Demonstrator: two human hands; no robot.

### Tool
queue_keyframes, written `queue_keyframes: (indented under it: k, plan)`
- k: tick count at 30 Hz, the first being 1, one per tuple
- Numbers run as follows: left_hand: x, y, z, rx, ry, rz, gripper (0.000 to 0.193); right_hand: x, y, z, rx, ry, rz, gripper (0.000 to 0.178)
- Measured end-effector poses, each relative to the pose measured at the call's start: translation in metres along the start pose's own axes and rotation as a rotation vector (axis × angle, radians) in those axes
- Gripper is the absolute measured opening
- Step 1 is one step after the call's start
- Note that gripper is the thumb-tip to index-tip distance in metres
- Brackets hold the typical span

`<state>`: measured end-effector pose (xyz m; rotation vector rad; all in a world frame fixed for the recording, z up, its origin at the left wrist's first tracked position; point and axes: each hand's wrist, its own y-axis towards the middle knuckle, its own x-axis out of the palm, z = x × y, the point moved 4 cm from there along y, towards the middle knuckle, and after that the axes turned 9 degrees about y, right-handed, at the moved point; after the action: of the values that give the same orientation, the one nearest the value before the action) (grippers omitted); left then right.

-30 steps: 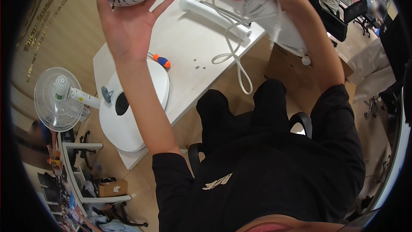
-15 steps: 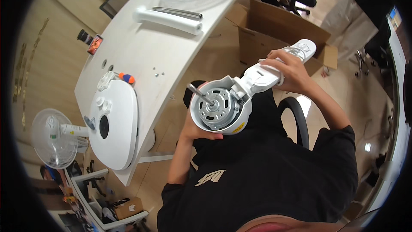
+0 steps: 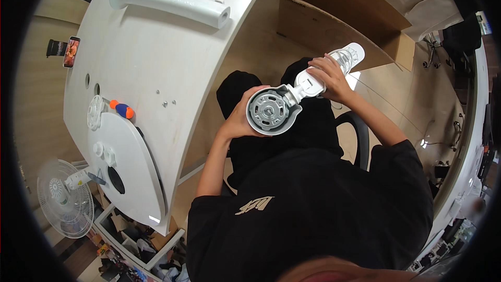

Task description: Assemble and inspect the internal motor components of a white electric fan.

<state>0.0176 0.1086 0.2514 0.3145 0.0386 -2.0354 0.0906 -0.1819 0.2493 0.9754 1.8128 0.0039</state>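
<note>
Left hand (image 3: 240,120) is gripping the fan motor (image 3: 269,109) over the lap (image 3: 302,141), right hand (image 3: 334,79) is gripping its neck (image 3: 309,84) at the motor's 2 o'clock, and screwdriver (image 3: 122,109) and base (image 3: 136,149) are lying on the table (image 3: 167,52) toward 9 and 8 o'clock.

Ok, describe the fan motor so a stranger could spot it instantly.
From the white table, look right to the black trousers. There, the left hand cups an open white housing. The motor is the round, dark-slotted piece inside, grey unlike the white neck beside it.
</note>
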Motion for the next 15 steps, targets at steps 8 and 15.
queue_keyframes:
  k: [8, 15]
  plan:
    - [0.015, -0.008, -0.041, -0.018, 0.080, -0.010, 0.118, 0.033, -0.024, 0.016, 0.205, 0.207, -0.219, 0.084]
    - [0.040, -0.009, -0.057, 0.022, 0.032, -0.062, 0.124, 0.035, -0.023, 0.002, 0.183, 0.050, -0.254, 0.092]
